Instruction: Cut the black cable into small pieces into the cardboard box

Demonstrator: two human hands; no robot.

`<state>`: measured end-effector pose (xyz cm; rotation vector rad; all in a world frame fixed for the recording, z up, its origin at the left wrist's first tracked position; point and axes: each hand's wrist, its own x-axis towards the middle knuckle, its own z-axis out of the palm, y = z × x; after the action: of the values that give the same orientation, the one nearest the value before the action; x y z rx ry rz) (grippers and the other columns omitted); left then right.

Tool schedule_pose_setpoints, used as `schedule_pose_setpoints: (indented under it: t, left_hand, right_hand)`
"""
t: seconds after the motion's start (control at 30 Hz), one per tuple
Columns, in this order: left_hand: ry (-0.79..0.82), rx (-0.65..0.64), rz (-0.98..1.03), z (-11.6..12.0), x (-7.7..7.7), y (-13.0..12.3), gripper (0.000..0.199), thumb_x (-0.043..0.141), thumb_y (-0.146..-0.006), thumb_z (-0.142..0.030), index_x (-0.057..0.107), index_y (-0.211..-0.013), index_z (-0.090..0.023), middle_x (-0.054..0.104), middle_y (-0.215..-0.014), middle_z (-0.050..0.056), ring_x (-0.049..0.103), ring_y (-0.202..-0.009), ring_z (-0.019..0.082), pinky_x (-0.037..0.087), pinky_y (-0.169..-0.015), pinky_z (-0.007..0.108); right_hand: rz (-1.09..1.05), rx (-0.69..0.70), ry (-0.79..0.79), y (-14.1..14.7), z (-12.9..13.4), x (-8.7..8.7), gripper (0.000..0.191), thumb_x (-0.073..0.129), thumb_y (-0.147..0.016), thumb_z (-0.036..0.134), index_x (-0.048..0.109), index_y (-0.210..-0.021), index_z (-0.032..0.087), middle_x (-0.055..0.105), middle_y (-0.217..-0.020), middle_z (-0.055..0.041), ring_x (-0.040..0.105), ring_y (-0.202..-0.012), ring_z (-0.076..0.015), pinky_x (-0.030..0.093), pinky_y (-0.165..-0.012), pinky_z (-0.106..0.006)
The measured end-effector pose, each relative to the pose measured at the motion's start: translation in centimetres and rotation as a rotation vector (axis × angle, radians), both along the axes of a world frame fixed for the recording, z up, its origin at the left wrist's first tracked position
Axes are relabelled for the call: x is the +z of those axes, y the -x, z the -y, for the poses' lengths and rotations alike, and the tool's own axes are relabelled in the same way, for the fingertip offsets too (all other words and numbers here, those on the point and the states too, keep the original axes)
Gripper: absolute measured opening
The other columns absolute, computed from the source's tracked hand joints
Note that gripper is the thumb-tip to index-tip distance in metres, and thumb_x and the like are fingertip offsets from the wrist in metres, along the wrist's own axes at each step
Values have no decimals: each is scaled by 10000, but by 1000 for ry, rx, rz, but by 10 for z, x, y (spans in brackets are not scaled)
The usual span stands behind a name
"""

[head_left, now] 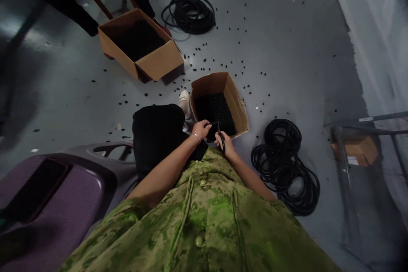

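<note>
Black slender tubing [214, 123] seemed light, pliant, best pinched near its end; left-hand fingers [206, 123] clamped it, right-hand fingers [218, 137] dark-handled scissors [219, 131].

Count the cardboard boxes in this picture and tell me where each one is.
3: the centre box, beside a pale shoe; the upper-left box, near a black coil; and the far-right box, by the metal frame. Others may be hidden.
</note>
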<state>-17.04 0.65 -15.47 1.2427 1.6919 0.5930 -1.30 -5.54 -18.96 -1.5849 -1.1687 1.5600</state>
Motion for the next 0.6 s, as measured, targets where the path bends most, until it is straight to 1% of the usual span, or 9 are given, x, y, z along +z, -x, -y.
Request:
schedule_pose_setpoints:
  t: [0.2,0.43,0.6]
  left_hand:
    - [48,74,58,-2,-10,1,67,630,-759,-186,694,-743,-178,602,-617,-11,539,-632,144,428,-648,235]
    - [95,133,103,-4,-21,1,48,646,-737,-222,667,-719,-182,568,-589,-22,499,-577,127,398,-584,223]
    - [147,162,128,-4,-22,-1,54,634,-761,-216,638,-723,-178,527,-550,-40,447,-500,102,353,-514,209]
  right_hand:
    - [189,49,-112,-1,0,-8,349,522,-872,530,641,-960,214,582,-594,32,541,-510,-123,425,-508,-210]
    - [299,78,-189,-2,-1,-12,350,509,-862,499,687,-932,206,587,-570,17,574,-545,-146,419,-538,-219]
    - [330,81,-227,-1,-1,-16,328,501,-855,471,698,-912,215,584,-587,13,570,-557,-145,400,-547,-214]
